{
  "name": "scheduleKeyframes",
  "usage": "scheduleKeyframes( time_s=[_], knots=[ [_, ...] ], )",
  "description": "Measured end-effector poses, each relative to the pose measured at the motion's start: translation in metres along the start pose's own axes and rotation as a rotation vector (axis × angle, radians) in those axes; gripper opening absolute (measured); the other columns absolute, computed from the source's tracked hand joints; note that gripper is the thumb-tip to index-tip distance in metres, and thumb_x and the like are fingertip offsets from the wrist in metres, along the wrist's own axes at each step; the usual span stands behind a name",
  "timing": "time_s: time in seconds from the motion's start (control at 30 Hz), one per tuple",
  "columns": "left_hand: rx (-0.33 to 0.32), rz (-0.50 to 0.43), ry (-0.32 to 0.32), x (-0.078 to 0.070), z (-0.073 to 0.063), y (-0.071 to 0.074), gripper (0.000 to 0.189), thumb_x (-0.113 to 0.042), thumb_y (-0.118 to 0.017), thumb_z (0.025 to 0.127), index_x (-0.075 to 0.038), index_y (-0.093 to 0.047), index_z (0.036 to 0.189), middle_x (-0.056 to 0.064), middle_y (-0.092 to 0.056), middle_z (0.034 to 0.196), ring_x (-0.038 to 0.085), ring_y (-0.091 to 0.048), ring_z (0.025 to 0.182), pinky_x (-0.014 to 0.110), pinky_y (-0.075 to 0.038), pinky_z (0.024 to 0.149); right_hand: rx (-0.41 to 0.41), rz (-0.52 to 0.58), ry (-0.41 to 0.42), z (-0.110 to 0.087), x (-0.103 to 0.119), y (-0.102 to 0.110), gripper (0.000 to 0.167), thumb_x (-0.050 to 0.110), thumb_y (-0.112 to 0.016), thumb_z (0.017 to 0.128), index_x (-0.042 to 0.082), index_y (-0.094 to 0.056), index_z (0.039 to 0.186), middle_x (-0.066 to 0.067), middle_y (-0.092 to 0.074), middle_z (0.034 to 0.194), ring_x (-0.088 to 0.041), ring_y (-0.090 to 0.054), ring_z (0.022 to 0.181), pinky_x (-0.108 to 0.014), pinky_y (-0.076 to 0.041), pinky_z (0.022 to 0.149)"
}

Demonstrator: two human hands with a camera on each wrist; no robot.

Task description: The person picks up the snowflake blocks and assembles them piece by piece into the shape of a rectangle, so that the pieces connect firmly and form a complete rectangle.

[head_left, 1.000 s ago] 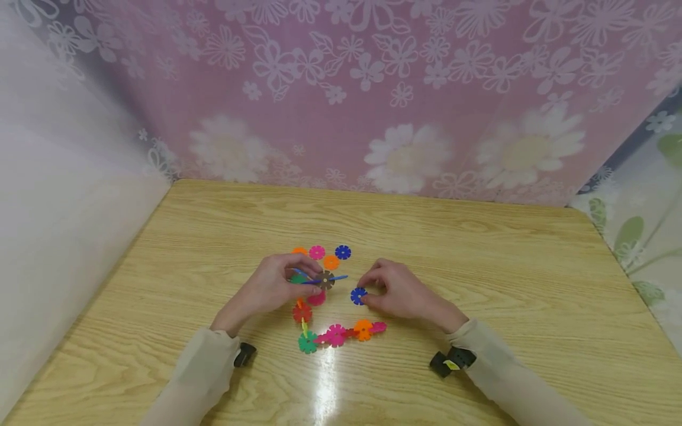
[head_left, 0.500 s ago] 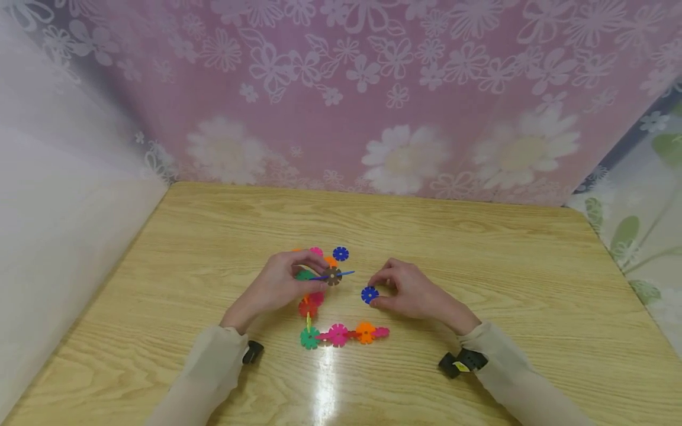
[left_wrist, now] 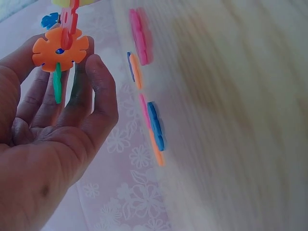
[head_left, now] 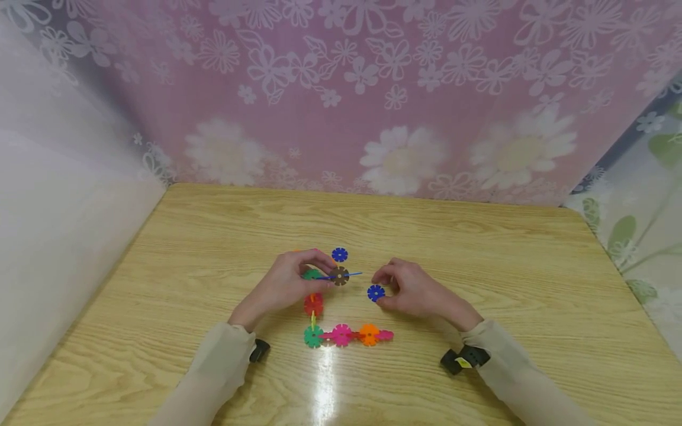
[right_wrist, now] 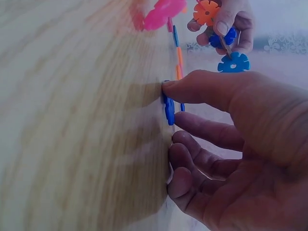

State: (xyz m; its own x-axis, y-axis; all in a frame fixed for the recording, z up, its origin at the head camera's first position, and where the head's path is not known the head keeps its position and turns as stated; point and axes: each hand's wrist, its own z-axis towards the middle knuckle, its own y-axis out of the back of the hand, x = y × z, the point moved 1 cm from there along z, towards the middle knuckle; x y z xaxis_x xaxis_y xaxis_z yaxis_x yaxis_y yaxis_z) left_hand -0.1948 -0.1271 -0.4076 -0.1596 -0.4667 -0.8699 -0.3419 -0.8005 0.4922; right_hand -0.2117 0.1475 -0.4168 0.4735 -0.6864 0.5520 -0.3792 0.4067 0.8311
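Note:
My left hand [head_left: 298, 281] holds a chain of slotted plastic flower discs, raised off the table. Its fingers and thumb are around the dark blue and green discs [head_left: 311, 274], partly hiding them. A brown disc [head_left: 340, 276] and an edge-on light blue disc [right_wrist: 234, 63] stick out rightward from the fingers. The chain bends down through a red disc [head_left: 313, 305] to a green disc [head_left: 313, 336], then runs right through a pink disc [head_left: 342, 335] and an orange disc [head_left: 369, 335]. Between thumb and forefinger, my right hand [head_left: 410, 288] pinches a single dark blue disc [head_left: 376, 293] close to the tabletop.
Behind the left hand lie loose discs: a dark blue one [head_left: 340, 254], plus orange and pink ones mostly hidden by the fingers. The wooden table [head_left: 479, 248] meets a pink flowered backdrop [head_left: 330, 142] at its far edge. Black bands circle both wrists.
Both hands have shifted a little to the right, the left with the chain and the right with its dark blue disc. The left hand now covers more of the loose discs.

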Motion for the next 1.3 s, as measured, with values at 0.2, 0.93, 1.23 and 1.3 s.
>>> scheduleKeyframes(
  time_s=[0.2, 0.93, 1.23, 1.3],
  knots=[
    [0.002, -0.007, -0.001, -0.001, 0.001, -0.002, 0.027, -0.017, -0.083, 0.087, -0.026, -0.072, 0.11, -0.011, -0.074, 0.103, 0.01, -0.066, 0.104, 0.043, -0.052, 0.099, 0.01, 0.008, 0.006, 0.001, -0.001, 0.002, 0.028, 0.017, -0.082, 0.079, 0.008, -0.072, 0.104, -0.003, -0.061, 0.092, -0.01, -0.05, 0.076, -0.024, -0.044, 0.07],
    [-0.006, -0.008, -0.004, -0.001, 0.001, -0.006, 0.026, -0.017, -0.083, 0.087, -0.025, -0.073, 0.109, -0.011, -0.074, 0.102, 0.009, -0.065, 0.105, 0.047, -0.05, 0.106, -0.068, 0.361, -0.07, -0.005, -0.018, 0.002, 0.02, 0.008, -0.081, 0.084, 0.009, -0.07, 0.1, -0.004, -0.07, 0.089, -0.015, -0.063, 0.079, -0.023, -0.053, 0.069],
    [-0.002, -0.004, -0.008, -0.001, 0.0, -0.006, 0.025, -0.019, -0.081, 0.089, -0.025, -0.072, 0.112, -0.009, -0.073, 0.106, 0.01, -0.066, 0.104, 0.038, -0.054, 0.095, -0.135, 0.714, -0.182, -0.008, -0.023, 0.004, 0.025, 0.003, -0.073, 0.092, -0.007, -0.065, 0.115, -0.01, -0.071, 0.095, -0.015, -0.072, 0.079, -0.029, -0.062, 0.069],
    [-0.001, -0.005, -0.007, -0.002, 0.0, -0.007, 0.026, -0.019, -0.081, 0.089, -0.025, -0.072, 0.112, -0.009, -0.073, 0.106, 0.011, -0.066, 0.104, 0.037, -0.054, 0.093, -0.147, 0.786, -0.177, -0.008, -0.022, 0.004, 0.027, 0.001, -0.071, 0.093, -0.01, -0.063, 0.116, -0.006, -0.072, 0.096, -0.015, -0.074, 0.082, -0.029, -0.063, 0.072]
  ],
)
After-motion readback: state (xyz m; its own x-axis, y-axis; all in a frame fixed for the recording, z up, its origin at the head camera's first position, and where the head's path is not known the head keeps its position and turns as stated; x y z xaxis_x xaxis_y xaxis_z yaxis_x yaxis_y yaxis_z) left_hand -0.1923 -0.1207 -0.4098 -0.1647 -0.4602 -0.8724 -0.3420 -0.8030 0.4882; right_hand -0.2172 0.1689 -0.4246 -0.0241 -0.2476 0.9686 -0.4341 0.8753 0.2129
